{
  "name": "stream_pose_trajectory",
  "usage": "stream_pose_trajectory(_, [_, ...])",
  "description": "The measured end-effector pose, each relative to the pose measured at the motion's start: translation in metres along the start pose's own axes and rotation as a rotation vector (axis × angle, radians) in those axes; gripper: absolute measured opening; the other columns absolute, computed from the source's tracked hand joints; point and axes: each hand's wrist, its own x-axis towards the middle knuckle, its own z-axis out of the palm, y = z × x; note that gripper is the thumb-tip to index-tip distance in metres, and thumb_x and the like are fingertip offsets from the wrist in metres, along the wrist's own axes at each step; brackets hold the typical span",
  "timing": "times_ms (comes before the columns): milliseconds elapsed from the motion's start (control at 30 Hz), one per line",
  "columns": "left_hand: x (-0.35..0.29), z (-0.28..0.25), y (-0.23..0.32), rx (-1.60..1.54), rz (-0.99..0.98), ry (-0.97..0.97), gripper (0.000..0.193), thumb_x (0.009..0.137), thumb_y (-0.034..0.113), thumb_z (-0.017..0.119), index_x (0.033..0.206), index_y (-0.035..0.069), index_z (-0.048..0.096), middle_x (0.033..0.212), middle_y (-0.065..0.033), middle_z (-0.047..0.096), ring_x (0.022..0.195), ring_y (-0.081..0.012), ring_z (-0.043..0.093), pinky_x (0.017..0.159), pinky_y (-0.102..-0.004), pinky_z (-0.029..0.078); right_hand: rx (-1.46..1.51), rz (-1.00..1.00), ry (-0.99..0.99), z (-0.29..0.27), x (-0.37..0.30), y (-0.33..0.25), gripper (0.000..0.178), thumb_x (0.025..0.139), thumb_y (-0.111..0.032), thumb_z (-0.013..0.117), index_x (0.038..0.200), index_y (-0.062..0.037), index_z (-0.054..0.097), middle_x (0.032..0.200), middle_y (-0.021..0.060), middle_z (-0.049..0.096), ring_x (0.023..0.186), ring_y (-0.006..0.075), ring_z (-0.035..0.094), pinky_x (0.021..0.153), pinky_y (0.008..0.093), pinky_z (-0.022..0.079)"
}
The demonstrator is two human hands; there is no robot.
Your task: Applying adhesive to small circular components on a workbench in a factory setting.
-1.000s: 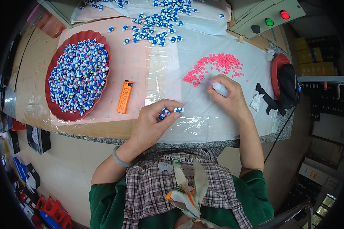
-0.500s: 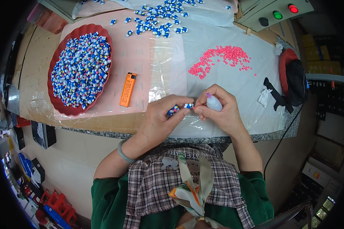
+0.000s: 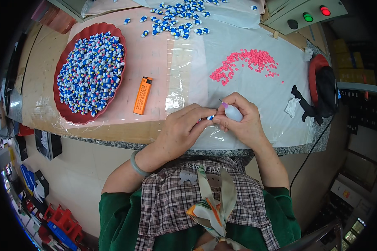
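Observation:
Between the thumb and fingertips of my left hand (image 3: 182, 126) is a small blue-and-white piece (image 3: 210, 118); the curled fingers hide much of it. My right hand (image 3: 248, 125) meets it fingertip to fingertip. Tucked in that hand is a small white squeeze bottle (image 3: 233, 113) with a purple cap and a thin needle tip pointing up and away. Whether the right fingertips also pinch something small cannot be made out. Beyond the hands, tiny pink pieces (image 3: 255, 58) lie scattered on the white sheet (image 3: 192, 79).
At left stands a red scalloped tray (image 3: 59, 104) heaped with small blue-and-white pieces. An orange lighter (image 3: 143, 96) lies beside it. More blue-and-white pieces (image 3: 176, 19) are spread at the back. A crumpled tissue (image 3: 292, 107) and black strap (image 3: 305, 106) lie right, near a control box (image 3: 303, 16).
My left fingers have closed further over the blue-and-white pieces, hiding those in the palm. The pink bit seen at the right fingertips is now out of sight. The whole view has shifted slightly.

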Motion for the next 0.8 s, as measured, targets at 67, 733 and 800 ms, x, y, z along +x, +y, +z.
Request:
stream_pose_trajectory(67, [0.003,-0.003,0.001,-0.043,-0.006,-0.016,0.023,0.084,0.002,0.068,0.107,0.002,0.064,0.093,-0.0099,0.069,0.077,-0.0167,0.064,0.064,-0.0258,0.050,-0.118,-0.164,0.034,-0.002,0.002,0.005,0.026,0.079,0.002,0.073,0.093,-0.0040,0.053,0.077,0.0024,0.059,0.063,0.0067,0.055,0.054,0.0213,0.045])
stream_pose_trajectory(733, [0.155,-0.040,-0.055,0.635,0.135,0.204,0.017,0.085,0.014,0.063,0.098,0.002,0.065,0.089,-0.0134,0.064,0.083,-0.0304,0.064,0.072,-0.0398,0.051,0.133,-0.127,0.183,-0.022,-0.001,0.010,0.012,0.086,-0.006,0.070,0.089,-0.0036,0.058,0.076,-0.0019,0.058,0.062,0.0029,0.050,0.056,0.0192,0.042])
stream_pose_trajectory(800, [0.160,-0.036,-0.059,0.761,0.183,0.202,0.015,0.083,0.014,0.064,0.094,0.003,0.065,0.086,-0.0141,0.064,0.082,-0.0320,0.065,0.070,-0.0415,0.053,0.120,-0.123,0.188,-0.022,-0.001,0.010,0.012,0.086,-0.006,0.070,0.089,-0.0037,0.058,0.075,-0.0021,0.058,0.062,0.0030,0.049,0.056,0.0193,0.042])
